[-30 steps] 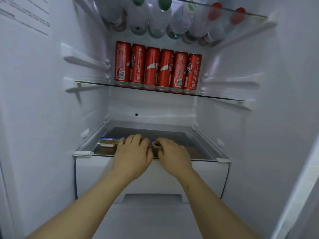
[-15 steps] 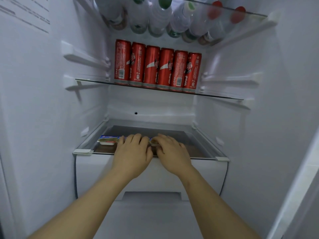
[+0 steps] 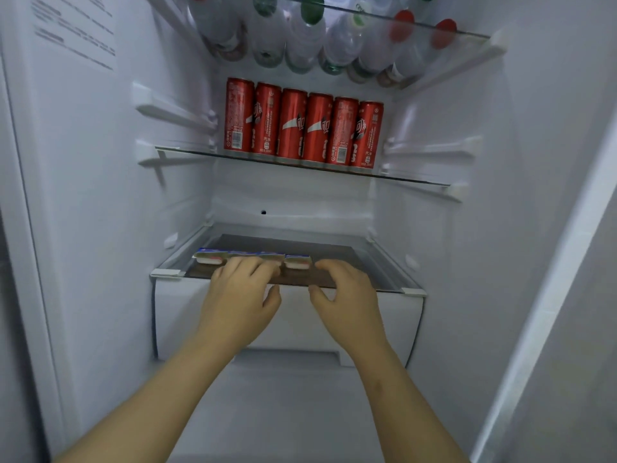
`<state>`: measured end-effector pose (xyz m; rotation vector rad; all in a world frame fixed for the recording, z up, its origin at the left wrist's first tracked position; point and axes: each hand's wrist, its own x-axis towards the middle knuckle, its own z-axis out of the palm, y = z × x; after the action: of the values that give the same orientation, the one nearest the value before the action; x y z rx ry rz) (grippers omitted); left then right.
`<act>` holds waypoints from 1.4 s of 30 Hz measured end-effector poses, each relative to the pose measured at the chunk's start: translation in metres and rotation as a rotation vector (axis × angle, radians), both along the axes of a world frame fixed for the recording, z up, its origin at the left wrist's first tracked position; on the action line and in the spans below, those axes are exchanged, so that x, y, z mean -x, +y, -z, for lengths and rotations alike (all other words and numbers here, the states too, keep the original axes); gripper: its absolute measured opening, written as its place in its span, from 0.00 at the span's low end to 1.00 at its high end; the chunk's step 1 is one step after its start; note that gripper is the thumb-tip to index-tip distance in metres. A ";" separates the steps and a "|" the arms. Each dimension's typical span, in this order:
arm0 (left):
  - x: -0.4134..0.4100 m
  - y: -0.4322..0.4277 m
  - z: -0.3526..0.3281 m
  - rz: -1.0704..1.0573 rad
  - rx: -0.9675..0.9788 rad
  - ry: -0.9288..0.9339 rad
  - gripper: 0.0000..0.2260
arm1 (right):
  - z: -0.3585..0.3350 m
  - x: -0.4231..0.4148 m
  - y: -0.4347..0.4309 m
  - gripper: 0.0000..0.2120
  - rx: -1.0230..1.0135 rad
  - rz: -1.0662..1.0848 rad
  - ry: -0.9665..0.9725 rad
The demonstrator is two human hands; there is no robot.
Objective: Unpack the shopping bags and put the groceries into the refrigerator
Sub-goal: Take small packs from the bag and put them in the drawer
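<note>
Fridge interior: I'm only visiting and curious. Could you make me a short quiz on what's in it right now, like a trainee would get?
1. How many red cans stand on the middle glass shelf?
2. True or false: the right hand grips the blue-topped pack of cups.
3. Where are the clear bottles? A) on the shelf above the cans B) in the drawer C) beside the pack

Key: 1. Six. 2. False: it hovers beside the pack, holding nothing; only the left hand's fingers touch it. 3. A.
</note>
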<state>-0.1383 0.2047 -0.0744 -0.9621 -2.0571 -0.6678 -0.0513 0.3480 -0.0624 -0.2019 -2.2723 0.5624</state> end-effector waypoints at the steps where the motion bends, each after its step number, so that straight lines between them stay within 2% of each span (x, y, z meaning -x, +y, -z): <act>1: -0.008 -0.002 0.003 -0.002 0.010 -0.005 0.14 | 0.005 -0.007 -0.001 0.17 -0.020 0.018 -0.022; 4: -0.030 -0.006 0.018 -0.007 0.030 -0.012 0.07 | 0.019 -0.030 -0.003 0.17 -0.042 0.069 -0.104; 8: -0.063 -0.011 0.036 -0.015 0.085 -0.108 0.08 | 0.038 -0.060 -0.011 0.17 -0.012 0.051 -0.184; 10: -0.080 -0.014 0.043 0.000 0.118 -0.135 0.13 | 0.047 -0.075 -0.016 0.17 0.005 0.031 -0.205; 15: -0.123 -0.022 0.051 0.038 0.174 -0.155 0.17 | 0.060 -0.122 -0.032 0.18 0.033 0.040 -0.191; 21: -0.179 -0.037 0.055 0.123 0.128 -0.184 0.12 | 0.064 -0.201 -0.055 0.15 0.020 0.132 -0.216; 26: -0.239 -0.055 0.037 0.221 0.126 -0.123 0.09 | 0.053 -0.270 -0.085 0.13 0.016 0.242 -0.187; 29: -0.276 -0.056 0.019 0.319 0.110 -0.103 0.13 | 0.043 -0.316 -0.098 0.12 0.022 0.300 -0.165; 33: -0.333 -0.045 -0.008 0.479 0.054 -0.081 0.09 | 0.024 -0.381 -0.099 0.14 0.037 0.426 -0.155; 37: -0.387 -0.033 -0.034 0.649 -0.036 -0.096 0.15 | 0.004 -0.440 -0.095 0.14 0.054 0.521 -0.116; 42: -0.464 -0.016 -0.059 0.912 -0.103 0.036 0.18 | -0.012 -0.511 -0.087 0.11 0.029 0.609 -0.043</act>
<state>0.3255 0.1885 -0.0150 -1.8379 -1.4544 -1.1777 0.4594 0.2606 -0.0501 -0.8880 -2.0920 0.2671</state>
